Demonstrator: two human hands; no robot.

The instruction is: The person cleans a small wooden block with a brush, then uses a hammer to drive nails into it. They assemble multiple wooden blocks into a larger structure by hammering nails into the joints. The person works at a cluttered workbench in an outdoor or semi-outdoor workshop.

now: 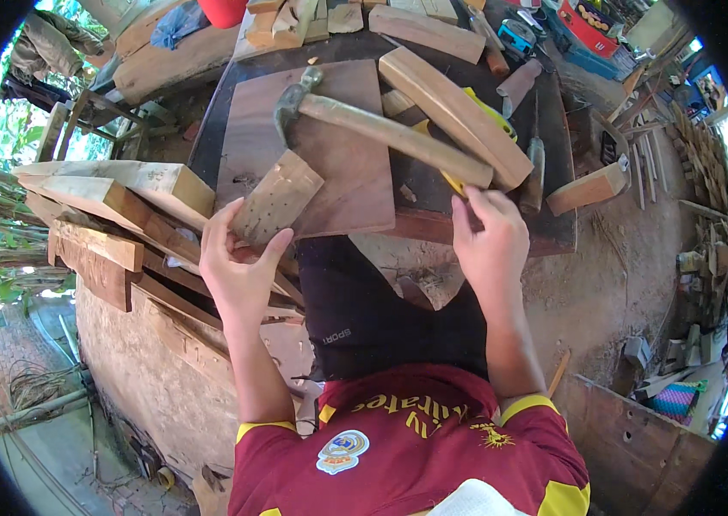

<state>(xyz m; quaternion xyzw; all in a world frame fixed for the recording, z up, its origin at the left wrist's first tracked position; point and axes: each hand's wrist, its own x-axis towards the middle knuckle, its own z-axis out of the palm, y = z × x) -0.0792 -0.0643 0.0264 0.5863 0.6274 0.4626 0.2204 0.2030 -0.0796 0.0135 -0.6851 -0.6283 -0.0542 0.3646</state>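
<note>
Block at ten o'clock, over the near left corner of the board on the desk, pinched at its near end between thumb and fingers of the left hand; probably light, stiff, hardly fragile and not slippery, best taken by its long sides. Right hand closed on a yellow stick near two o'clock, seemingly by the fingertips. Red tray between one and two, with brownish bits too small to name; red bucket at eleven, inside hidden.
</note>
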